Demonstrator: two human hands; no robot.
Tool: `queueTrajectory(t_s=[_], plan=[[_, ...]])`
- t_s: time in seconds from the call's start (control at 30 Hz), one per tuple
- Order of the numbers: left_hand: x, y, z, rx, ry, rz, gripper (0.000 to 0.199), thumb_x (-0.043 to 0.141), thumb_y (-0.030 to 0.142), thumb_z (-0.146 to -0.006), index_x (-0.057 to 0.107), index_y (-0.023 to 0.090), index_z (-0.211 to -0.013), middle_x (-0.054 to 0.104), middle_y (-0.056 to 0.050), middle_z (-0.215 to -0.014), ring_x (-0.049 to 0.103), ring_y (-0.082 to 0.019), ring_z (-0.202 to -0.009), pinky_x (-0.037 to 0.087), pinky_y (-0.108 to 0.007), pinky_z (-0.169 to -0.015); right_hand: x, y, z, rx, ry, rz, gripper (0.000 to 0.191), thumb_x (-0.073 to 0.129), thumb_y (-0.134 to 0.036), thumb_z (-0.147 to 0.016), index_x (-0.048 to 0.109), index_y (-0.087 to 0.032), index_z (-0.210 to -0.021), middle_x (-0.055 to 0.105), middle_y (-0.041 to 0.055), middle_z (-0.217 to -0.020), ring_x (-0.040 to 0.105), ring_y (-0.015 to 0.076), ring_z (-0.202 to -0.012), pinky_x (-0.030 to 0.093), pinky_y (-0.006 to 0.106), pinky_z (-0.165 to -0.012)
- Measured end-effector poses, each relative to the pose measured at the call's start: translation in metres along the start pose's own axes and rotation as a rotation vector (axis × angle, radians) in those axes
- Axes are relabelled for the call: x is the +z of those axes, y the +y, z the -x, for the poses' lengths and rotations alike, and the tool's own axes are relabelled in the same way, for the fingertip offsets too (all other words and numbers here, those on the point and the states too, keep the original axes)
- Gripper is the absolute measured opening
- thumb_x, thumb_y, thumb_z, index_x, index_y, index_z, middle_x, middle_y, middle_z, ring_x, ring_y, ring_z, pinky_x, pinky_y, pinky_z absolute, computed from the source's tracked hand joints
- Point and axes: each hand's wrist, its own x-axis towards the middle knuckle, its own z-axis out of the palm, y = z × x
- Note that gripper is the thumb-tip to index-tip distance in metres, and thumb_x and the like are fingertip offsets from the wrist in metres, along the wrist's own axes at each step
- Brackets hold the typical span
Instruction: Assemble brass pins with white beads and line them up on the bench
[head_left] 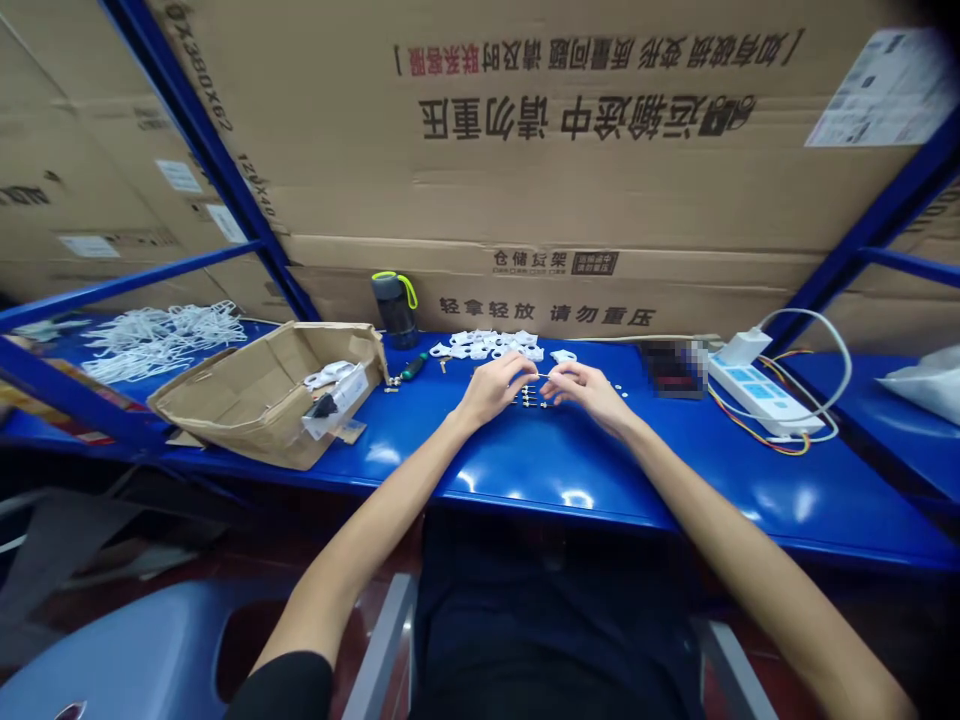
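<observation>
My left hand point(495, 388) and my right hand point(587, 393) meet over the blue table, fingertips pinched close together. Between them is a small thin, pin-like part point(542, 376), its ends at the fingers of both hands; it is too small to identify further. Just below, several small metal-looking pieces point(529, 397) lie lined up on the table, partly hidden by my left hand. Behind my hands is a spread of white plastic parts point(487, 346), with a single white part point(563, 356) to their right. A few tiny white pieces point(621, 390) lie beside my right hand.
An open cardboard box point(225, 425) with white items inside stands left, near a green-and-black screwdriver point(414, 367) and dark bottle point(395, 312). White strands point(161, 338) lie far left. At right are a blurred-out dark object point(670, 370) and a white power strip point(765, 395) with cables.
</observation>
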Motion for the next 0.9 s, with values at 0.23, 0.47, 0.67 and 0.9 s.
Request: queueTrajectory(t_s=[0.23, 0.47, 0.67, 0.9], plan=[[-0.0006, -0.0007, 0.0009, -0.004, -0.051, -0.008, 0.024, 0.049, 0.034, -0.109, 0.067, 0.019, -0.109, 0.071, -0.007, -0.107, 0.068, -0.018, -0.098, 0.054, -0.031, -0.088, 0.0005, 0.0001, 0.0013, 0.026, -0.033, 0.001, 0.044, 0.079, -0.062, -0.081, 0.066, -0.022, -0.095, 0.08, 0.0076, -0.092, 0.076, 0.0221, -0.083, 0.058, 0.033, -0.075], [0.0017, 0.0042, 0.0003, -0.04, 0.007, 0.041, 0.024, 0.053, 0.037, -0.107, 0.068, 0.019, -0.105, 0.071, -0.006, -0.104, 0.068, -0.018, -0.095, 0.055, -0.03, -0.087, 0.0008, -0.0017, 0.0025, 0.053, 0.024, -0.064, 0.045, 0.084, -0.058, -0.077, 0.073, -0.019, -0.096, 0.081, 0.0089, -0.096, 0.075, 0.0219, -0.087, 0.059, 0.033, -0.079], [0.0037, 0.0066, 0.0003, -0.061, 0.048, 0.04, 0.023, 0.053, 0.036, -0.107, 0.069, 0.019, -0.105, 0.072, -0.007, -0.106, 0.068, -0.018, -0.093, 0.056, -0.032, -0.088, -0.0001, 0.0013, 0.0011, 0.07, 0.086, -0.171, 0.04, 0.088, -0.052, -0.075, 0.078, -0.021, -0.098, 0.082, 0.0097, -0.102, 0.077, 0.0246, -0.096, 0.062, 0.037, -0.088], [0.0044, 0.0047, 0.0002, -0.053, 0.019, 0.003, 0.025, 0.051, 0.038, -0.108, 0.069, 0.019, -0.106, 0.072, -0.007, -0.105, 0.068, -0.018, -0.095, 0.055, -0.031, -0.087, 0.0003, 0.0013, 0.0011, 0.098, 0.076, -0.17, 0.039, 0.088, -0.051, -0.076, 0.079, -0.019, -0.097, 0.081, 0.0117, -0.104, 0.078, 0.0269, -0.1, 0.062, 0.039, -0.091]])
